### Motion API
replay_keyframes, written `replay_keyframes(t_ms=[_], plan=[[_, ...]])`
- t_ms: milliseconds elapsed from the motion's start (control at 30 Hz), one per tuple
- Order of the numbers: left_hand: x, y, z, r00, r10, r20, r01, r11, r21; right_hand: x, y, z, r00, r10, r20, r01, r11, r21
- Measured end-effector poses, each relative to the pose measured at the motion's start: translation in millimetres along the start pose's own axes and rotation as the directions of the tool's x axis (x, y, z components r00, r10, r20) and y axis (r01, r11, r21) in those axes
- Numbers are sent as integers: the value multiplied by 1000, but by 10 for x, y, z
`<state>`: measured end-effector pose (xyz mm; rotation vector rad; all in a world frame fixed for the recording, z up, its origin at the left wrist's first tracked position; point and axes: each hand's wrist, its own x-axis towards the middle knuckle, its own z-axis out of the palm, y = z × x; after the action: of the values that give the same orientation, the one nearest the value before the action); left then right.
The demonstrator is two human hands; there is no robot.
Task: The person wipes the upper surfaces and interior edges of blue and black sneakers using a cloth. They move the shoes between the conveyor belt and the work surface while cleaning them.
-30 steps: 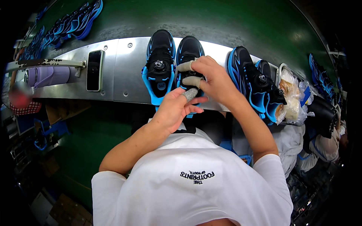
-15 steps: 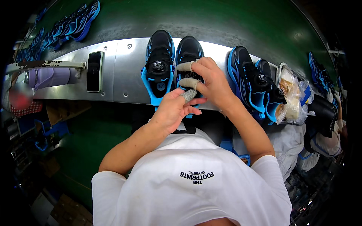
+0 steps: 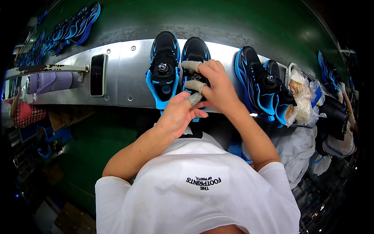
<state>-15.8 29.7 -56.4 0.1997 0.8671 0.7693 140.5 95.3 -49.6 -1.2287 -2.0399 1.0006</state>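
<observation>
A pair of black and blue sneakers with dial closures stands upright on the metal ledge, toes pointing away from me. My right hand (image 3: 219,85) reaches over the right-hand sneaker (image 3: 196,50). Its thumb and a finger, in beige finger covers, are closed at the dial (image 3: 196,77). At that shoe's collar is my left hand (image 3: 175,117), a grey cover on its thumb and its fingers bent around the heel end, partly hiding the opening. Nobody touches the left-hand sneaker (image 3: 163,50), whose blue lining shows.
Another sneaker pair (image 3: 253,74) stands to the right, against a tray (image 3: 289,74) of plastic-bagged items. A phone (image 3: 97,74) and purple bottle (image 3: 58,81) lie left. More sneakers (image 3: 83,25) stand on the green belt (image 3: 187,17). Other people work at both edges.
Both my hands stay at the right-hand sneaker with hardly any movement. The sneakers on the belt have shifted slightly, and a person at the left edge has moved.
</observation>
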Motion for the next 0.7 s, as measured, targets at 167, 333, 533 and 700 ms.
replay_keyframes(t_ms=[167,333,533,700], plan=[[2,-12,48,1000,3,-5,-4,1000,-24,19,139,-38,989,-123,83,111,985,133],[-61,185,-3,996,-79,30,74,987,140,-104,74,106,999,44,2,-43,987,-155],[-113,825,-53,622,727,290,-311,-111,944,19,54,-124,974,215,-68,-189,943,273],[197,814,-430,800,562,207,-289,60,955,295,20,-104,994,107,-2,-105,979,175]])
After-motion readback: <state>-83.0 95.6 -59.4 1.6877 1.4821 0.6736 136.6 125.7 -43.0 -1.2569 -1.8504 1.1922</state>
